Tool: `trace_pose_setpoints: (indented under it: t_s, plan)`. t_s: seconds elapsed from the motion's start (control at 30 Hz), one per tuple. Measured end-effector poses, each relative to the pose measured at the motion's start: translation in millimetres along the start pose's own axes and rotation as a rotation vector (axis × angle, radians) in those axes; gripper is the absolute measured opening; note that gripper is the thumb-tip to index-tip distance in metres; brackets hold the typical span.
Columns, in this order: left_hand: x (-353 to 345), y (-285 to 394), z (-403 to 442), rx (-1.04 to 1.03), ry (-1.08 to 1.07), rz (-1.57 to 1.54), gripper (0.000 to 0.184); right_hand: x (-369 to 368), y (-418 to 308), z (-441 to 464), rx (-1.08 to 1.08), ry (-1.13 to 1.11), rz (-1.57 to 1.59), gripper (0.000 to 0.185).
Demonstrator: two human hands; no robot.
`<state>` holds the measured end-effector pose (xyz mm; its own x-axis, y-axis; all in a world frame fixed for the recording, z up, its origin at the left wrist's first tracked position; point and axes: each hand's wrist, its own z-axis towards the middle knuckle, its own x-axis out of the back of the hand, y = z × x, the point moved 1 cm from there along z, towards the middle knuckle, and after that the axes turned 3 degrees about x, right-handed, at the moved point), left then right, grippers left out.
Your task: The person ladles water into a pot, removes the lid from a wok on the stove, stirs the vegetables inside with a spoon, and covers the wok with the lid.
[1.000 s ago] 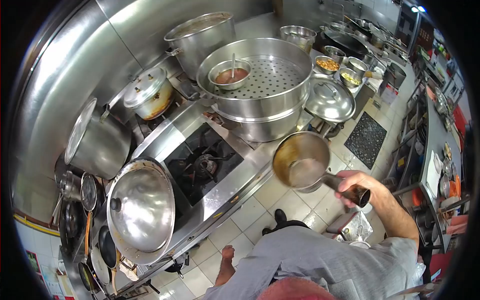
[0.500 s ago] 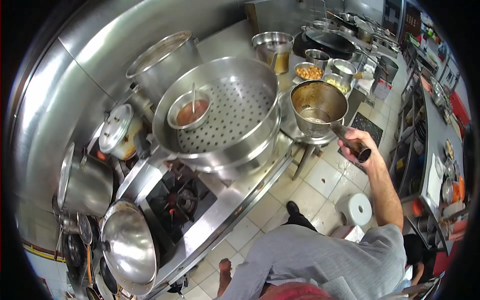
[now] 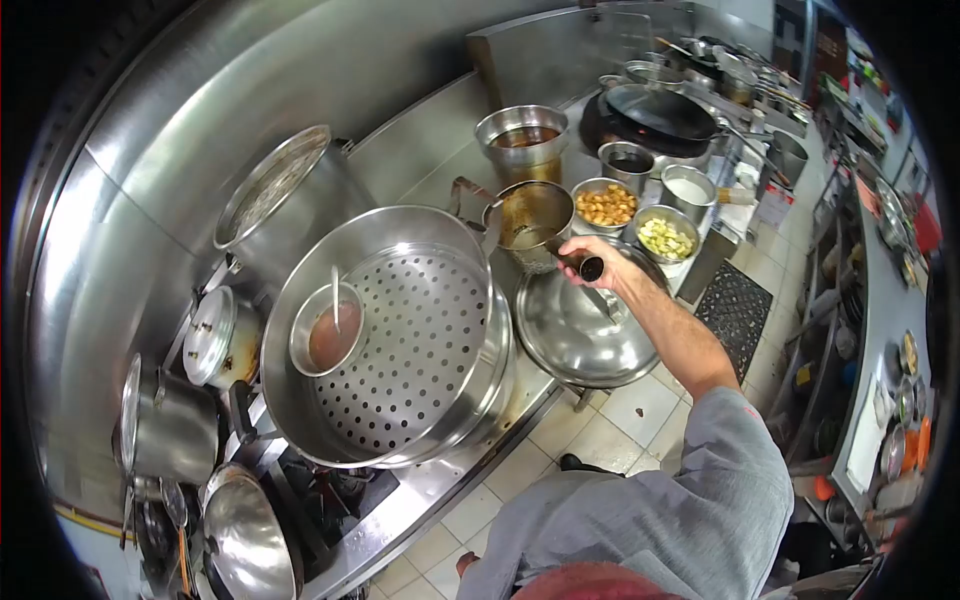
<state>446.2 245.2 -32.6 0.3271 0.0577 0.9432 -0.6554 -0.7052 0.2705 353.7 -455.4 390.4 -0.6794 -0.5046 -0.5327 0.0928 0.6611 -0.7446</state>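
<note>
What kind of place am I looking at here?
Probably a commercial kitchen: an oversized perforated steamer, a big metal pot beside it, and bowls of chopped food near the saucepan in the right hand.

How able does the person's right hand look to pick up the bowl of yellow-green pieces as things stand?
Probably not: the right hand is closed around the handle of a saucepan. The bowl of yellow-green pieces sits close by, uncovered, so it seems within reach were the hand free.

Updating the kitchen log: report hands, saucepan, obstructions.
Right hand grips saucepan by its handle. Left hand low, mostly hidden. Large lid and steamer close by; clearance beneath saucepan unclear.
</note>
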Motion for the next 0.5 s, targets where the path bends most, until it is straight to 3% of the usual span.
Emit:
trace_pose_setpoints:
  t_s: [0.1, 0.17, 0.3, 0.37, 0.43, 0.5]
  plan:
    - [3, 1, -20, 0.076, -0.006, -0.153, 0.023, 2, -2, 46, -0.090, -0.094, 0.026, 0.017]
    - [5, 4, -26, 0.132, -0.152, -0.001, 0.025, 0, -6, 69, -0.109, -0.093, 0.015, 0.017]
    - [4, 20, -39, 0.171, -0.146, 0.014, 0.023, -9, -15, 115, -0.123, -0.150, -0.045, 0.016]
    - [2, 28, -44, 0.330, -0.256, -0.202, 0.021, -15, -20, 143, -0.090, -0.214, -0.104, 0.015]
    - [0, 36, -41, 0.416, -0.249, -0.250, 0.020, -21, -30, 160, -0.080, -0.296, -0.138, 0.023]
    - [-3, 44, -43, 0.494, -0.251, -0.287, 0.020, -23, -44, 156, 0.071, -0.203, -0.016, 0.044]
